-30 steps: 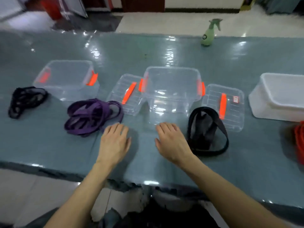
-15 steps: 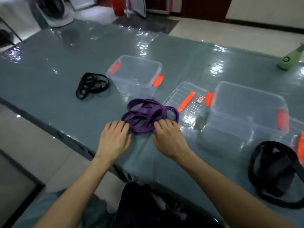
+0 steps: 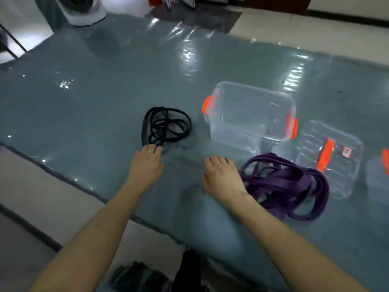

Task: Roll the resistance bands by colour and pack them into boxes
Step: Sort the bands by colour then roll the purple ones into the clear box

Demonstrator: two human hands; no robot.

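Head view puts your left hand (image 3: 146, 165), flat and empty, at the black bands (image 3: 166, 125) just ahead, nearer than your right hand (image 3: 222, 178), also flat.

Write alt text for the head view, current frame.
Both hands lie flat and empty on a grey-blue table: the left hand by a tangle of thin black bands, the right hand beside a purple band pile. Behind stand an empty clear box and its lid.

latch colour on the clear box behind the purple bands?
Orange latches on both ends of the clear box, seen in the head view.
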